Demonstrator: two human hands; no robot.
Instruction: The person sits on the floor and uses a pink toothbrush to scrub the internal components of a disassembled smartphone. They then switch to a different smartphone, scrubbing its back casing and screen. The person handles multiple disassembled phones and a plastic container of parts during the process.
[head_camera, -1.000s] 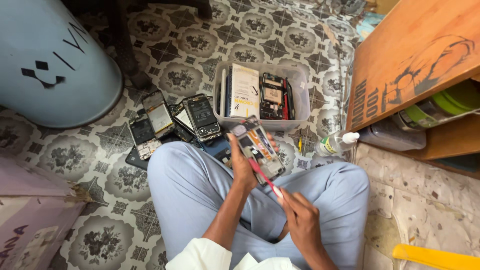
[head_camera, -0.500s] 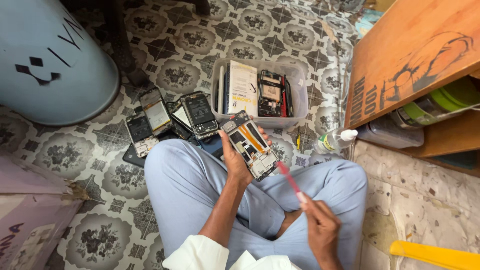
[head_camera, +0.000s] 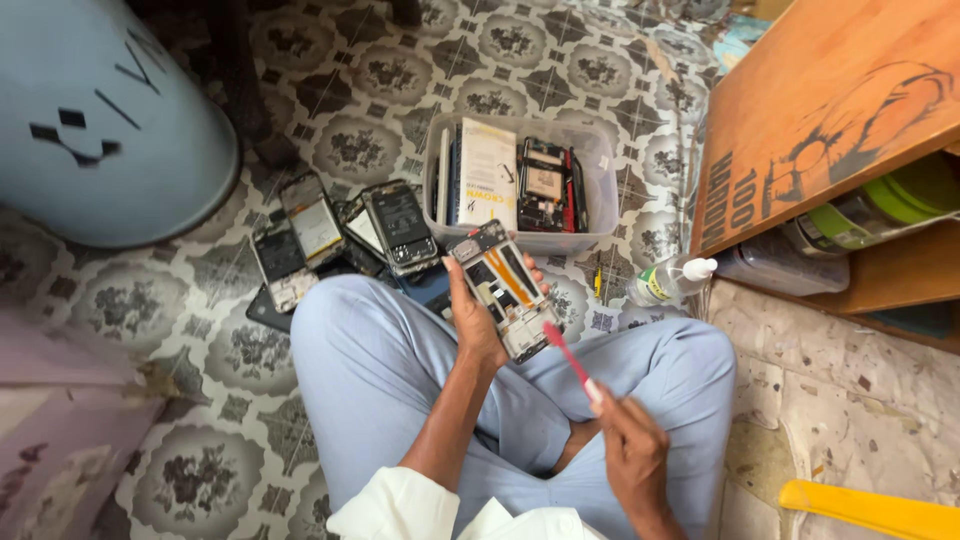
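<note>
An opened phone (head_camera: 503, 290) is gripped in the left hand (head_camera: 478, 322) above the knees, guts showing. A red toothbrush (head_camera: 570, 357) is pinched in the right hand (head_camera: 630, 450), bristles touching the phone's lower corner.

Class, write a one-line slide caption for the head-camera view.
Seated cross-legged, left hand holds an opened phone while right hand points a red toothbrush at it.

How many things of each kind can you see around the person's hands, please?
Opened phone held in the left hand: 1
Red brush held in the right hand: 1
Opened phones on the floor: 3 clear
Clear plastic bin: 1
Small clear bottle: 1
Total: 7
</note>
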